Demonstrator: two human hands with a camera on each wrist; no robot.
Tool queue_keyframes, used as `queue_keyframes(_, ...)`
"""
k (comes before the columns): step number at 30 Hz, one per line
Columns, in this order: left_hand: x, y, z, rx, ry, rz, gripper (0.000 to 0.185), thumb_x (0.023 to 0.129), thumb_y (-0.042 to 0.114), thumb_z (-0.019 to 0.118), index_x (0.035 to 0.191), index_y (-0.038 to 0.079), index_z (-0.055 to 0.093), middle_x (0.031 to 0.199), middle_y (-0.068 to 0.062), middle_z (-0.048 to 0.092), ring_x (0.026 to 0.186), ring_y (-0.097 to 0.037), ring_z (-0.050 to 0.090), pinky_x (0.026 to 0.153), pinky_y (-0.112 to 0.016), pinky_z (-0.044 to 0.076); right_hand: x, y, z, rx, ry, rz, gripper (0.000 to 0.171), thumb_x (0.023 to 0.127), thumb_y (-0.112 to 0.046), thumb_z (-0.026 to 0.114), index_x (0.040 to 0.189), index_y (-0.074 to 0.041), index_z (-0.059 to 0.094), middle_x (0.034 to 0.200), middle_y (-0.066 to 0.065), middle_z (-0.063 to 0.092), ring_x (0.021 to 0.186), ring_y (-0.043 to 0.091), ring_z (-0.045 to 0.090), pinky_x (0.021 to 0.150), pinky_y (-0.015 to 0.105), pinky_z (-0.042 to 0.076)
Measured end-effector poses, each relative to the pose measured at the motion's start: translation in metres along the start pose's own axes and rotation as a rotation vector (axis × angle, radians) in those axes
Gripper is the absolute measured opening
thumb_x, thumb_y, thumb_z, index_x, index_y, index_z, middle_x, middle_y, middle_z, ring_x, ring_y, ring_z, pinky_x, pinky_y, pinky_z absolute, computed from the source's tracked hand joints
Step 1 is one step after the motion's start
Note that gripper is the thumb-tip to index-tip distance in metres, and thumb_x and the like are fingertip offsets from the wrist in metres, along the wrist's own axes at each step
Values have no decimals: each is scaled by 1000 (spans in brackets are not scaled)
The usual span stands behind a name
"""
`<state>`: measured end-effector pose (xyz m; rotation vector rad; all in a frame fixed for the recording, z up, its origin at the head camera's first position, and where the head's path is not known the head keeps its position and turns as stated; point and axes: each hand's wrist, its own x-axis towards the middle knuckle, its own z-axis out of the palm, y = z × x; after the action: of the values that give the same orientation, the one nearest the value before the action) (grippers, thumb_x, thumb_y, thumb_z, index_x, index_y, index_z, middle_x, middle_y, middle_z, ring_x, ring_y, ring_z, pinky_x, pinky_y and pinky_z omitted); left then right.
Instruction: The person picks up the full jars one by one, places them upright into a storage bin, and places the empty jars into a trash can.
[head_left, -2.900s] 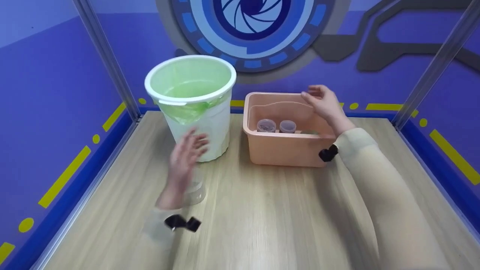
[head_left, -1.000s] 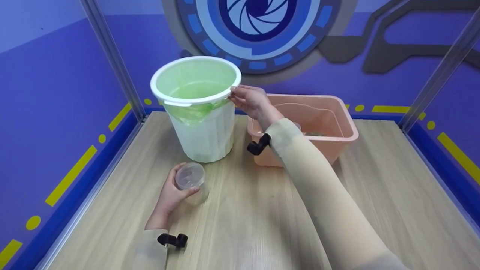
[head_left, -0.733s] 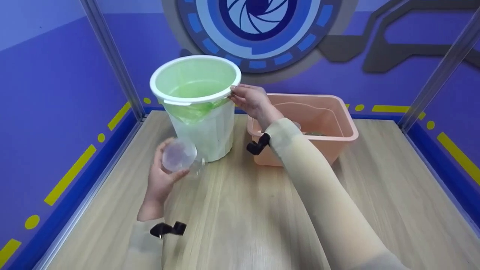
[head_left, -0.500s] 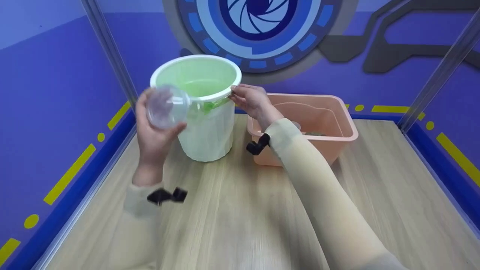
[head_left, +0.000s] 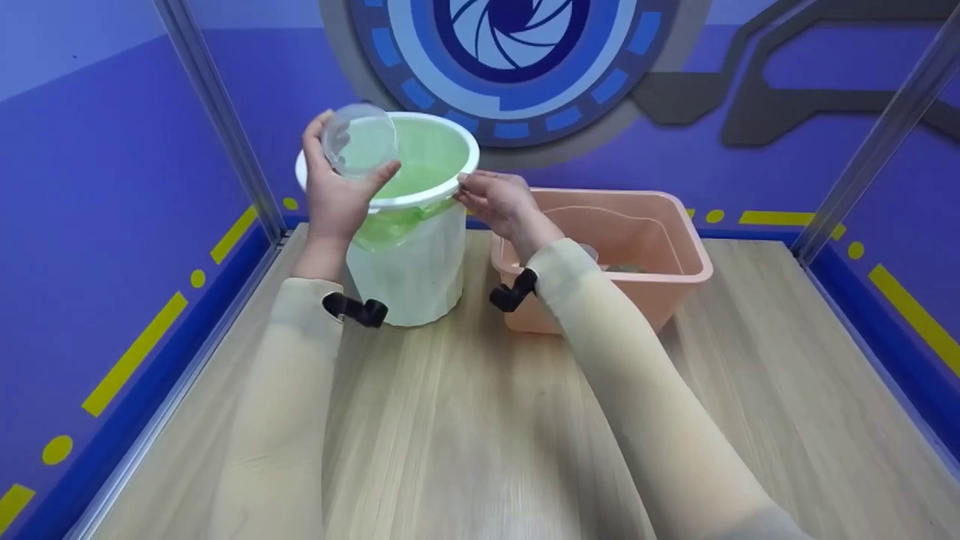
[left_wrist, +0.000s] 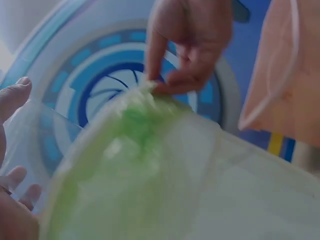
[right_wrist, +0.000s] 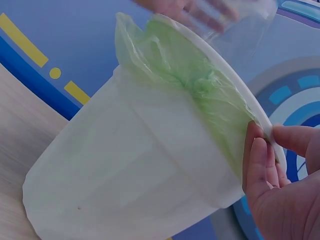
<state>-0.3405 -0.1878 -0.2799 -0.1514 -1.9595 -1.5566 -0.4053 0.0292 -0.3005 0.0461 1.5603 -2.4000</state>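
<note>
My left hand [head_left: 337, 202] holds a clear round plastic cup [head_left: 361, 140] above the left part of the white trash bin's mouth. The cup is tilted, with fingers and thumb on opposite sides of it; I cannot tell what, if anything, is inside. In the right wrist view the same cup [right_wrist: 245, 32] appears blurred beyond the rim. The trash bin [head_left: 409, 277] stands upright, lined with a thin green bag [right_wrist: 200, 85] folded over its rim. My right hand [head_left: 502, 206] pinches the bin's right rim, thumb on top and fingers below, as the right wrist view confirms.
A pink plastic tub [head_left: 660, 277] stands right of the bin, partly behind my right forearm. The edge of a clear container [head_left: 590, 252] and something greenish [head_left: 626, 268] show inside. The wooden table [head_left: 480, 420] is bounded by blue walls.
My right hand has moved from the tub to the bin's rim and stayed there. My left hand has taken the cup off the table and lifted it, tilting, over the bin.
</note>
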Motion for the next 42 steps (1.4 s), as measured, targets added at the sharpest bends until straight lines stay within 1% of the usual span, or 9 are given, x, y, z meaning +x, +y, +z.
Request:
queue_keyframes(3, 2, -6, 0, 62, -43, -47, 103, 76, 30, 93, 156, 20, 29, 159, -7, 39, 142, -26, 42, 117, -44, 44, 0, 1, 0, 11, -2, 8, 29, 98, -4, 67, 126, 5, 68, 92, 11, 72, 79, 15, 72, 77, 20, 64)
queue_keyframes(7, 4, -7, 0, 112, -81, -50, 104, 76, 35, 93, 156, 17, 28, 159, -8, 40, 142, -27, 43, 118, -46, 44, 0, 1, -1, 10, 4, 7, 29, 98, -3, 67, 125, 5, 68, 92, 10, 72, 80, 15, 71, 75, 19, 64)
queue_keyframes(10, 4, -5, 0, 127, -87, -48, 105, 76, 36, 92, 156, 16, 28, 159, -8, 40, 141, -27, 43, 117, -46, 44, 1, 1, -1, 12, -1, -2, 29, 98, -3, 67, 125, 6, 67, 91, 11, 72, 80, 15, 71, 75, 19, 64)
queue_keyframes(15, 4, -3, 0, 132, -87, -58, 105, 76, 36, 92, 156, 16, 28, 159, -8, 41, 140, -26, 45, 117, -45, 44, 1, 0, -1, 15, -14, -9, 28, 98, -3, 66, 125, 7, 67, 93, 11, 71, 81, 15, 71, 78, 20, 64)
queue_keyframes(21, 4, -1, -1, 130, -92, -76, 104, 77, 33, 91, 158, 18, 26, 161, -6, 38, 143, -26, 42, 119, -47, 42, 0, -1, 0, -4, -14, -20, 27, 98, -3, 67, 123, 6, 68, 94, 11, 72, 84, 15, 71, 79, 20, 64)
queue_keyframes(28, 3, -1, -3, 109, -98, -64, 105, 80, 35, 89, 161, 22, 23, 161, -6, 39, 153, -21, 30, 129, -44, 30, 0, 0, -1, -14, -17, -20, 31, 98, -4, 67, 128, 6, 66, 93, 10, 71, 81, 14, 71, 77, 19, 64)
queue_keyframes(31, 4, -2, -3, 112, -96, -67, 104, 81, 34, 89, 161, 22, 24, 161, -6, 40, 153, -20, 30, 129, -44, 30, 0, 1, -2, -12, -20, -21, 32, 99, -4, 66, 129, 7, 65, 94, 10, 71, 82, 14, 71, 77, 20, 64)
queue_keyframes(37, 4, -2, -3, 122, -92, -66, 103, 81, 35, 89, 160, 21, 25, 159, -4, 42, 153, -19, 31, 128, -44, 31, 1, 1, -1, -16, -21, -24, 27, 99, -4, 67, 124, 6, 68, 95, 10, 72, 83, 15, 71, 78, 20, 64)
queue_keyframes(42, 3, -4, -3, 124, -96, -64, 101, 82, 36, 88, 160, 21, 25, 157, -5, 44, 151, -21, 35, 126, -47, 33, 1, 1, -1, 8, -25, -18, 30, 98, -2, 66, 126, 8, 65, 91, 10, 71, 78, 14, 71, 75, 18, 64)
